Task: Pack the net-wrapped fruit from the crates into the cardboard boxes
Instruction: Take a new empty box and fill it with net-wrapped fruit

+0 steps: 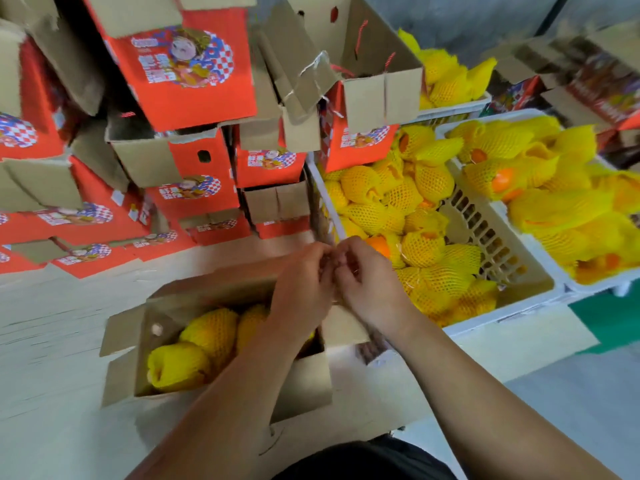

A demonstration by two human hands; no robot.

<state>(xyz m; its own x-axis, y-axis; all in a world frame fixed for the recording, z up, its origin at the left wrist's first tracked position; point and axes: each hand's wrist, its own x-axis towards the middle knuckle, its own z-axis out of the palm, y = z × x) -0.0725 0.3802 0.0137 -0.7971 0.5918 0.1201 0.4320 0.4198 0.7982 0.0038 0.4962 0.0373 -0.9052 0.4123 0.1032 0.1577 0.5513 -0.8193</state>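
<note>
Open cardboard box (pixel 221 344) low in the middle, flaps out, with several yellow net-wrapped fruit (pixel 207 332) inside. Above its far right corner, left hand (pixel 303 284) and right hand (pixel 367 280) side by side, fingertips meeting, fingers of both curled inward toward each other. Too blurred to tell whether anything small is pinched between them; no fruit in either. Forearms crossing over the right half of the box.

Just right of the box, a white plastic crate (pixel 498 317) partly filled with more netted fruit (pixel 422 249), bare orange skin showing through a few nets, slatted far wall exposed. Right of that crate and touching it, a second white crate (pixel 588 287) heaped with the same yellow bundles (pixel 554 216). Behind both, a third load of yellow nets (pixel 446 79).

Beyond the box and to its left, a tumbled stack of red printed boxes (pixel 187 67), many with flaps open, some tilted. Pale floor (pixel 52 341) beneath the box.
</note>
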